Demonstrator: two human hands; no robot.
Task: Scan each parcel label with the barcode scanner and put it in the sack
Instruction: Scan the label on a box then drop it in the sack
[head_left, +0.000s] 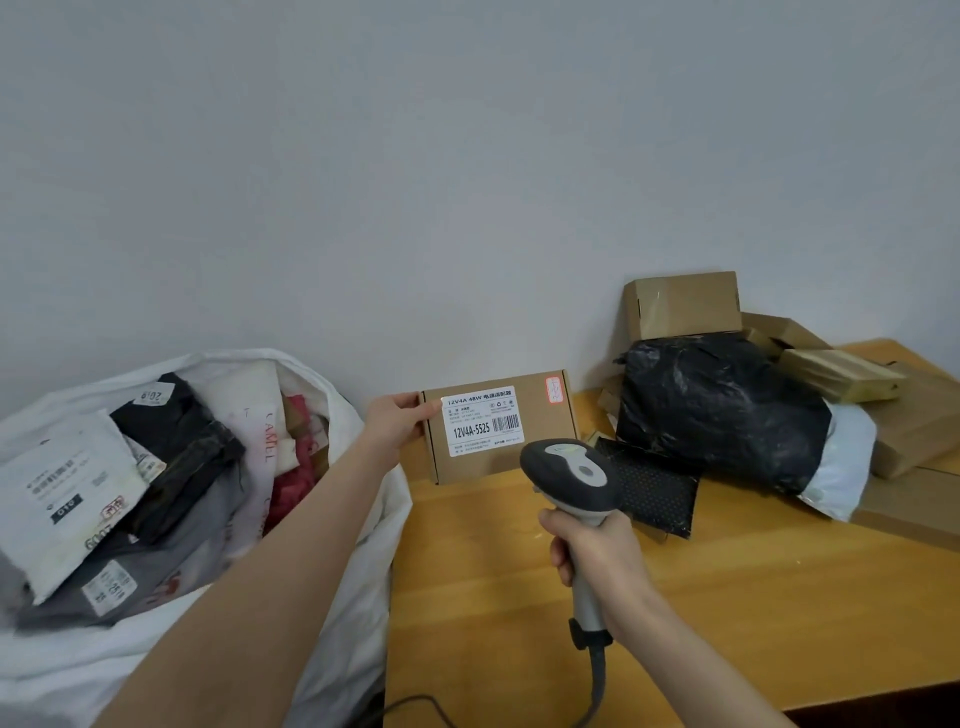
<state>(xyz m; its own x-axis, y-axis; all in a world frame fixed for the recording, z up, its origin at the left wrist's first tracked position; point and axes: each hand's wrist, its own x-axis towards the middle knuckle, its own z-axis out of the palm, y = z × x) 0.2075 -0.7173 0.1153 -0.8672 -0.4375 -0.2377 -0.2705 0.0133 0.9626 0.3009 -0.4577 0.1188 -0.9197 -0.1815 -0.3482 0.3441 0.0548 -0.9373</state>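
Note:
My left hand (397, 422) grips the left edge of a flat brown cardboard parcel (540, 447), holding it upright over the wooden table (727, 597). Its white label (480, 421) with a barcode faces me. My right hand (597, 561) grips the handle of a grey barcode scanner (569, 475), whose head sits just in front of the parcel's lower right corner, pointing at it. The white sack (322, 623) stands open at the left, beside the table, with several parcels inside.
A heap of parcels lies at the table's back right: a large black plastic bag (722, 410), a black bubble mailer (654, 488), a white mailer (847, 457) and several cardboard boxes (680, 304). The scanner's cable (597, 691) trails off the front edge. A grey wall stands behind.

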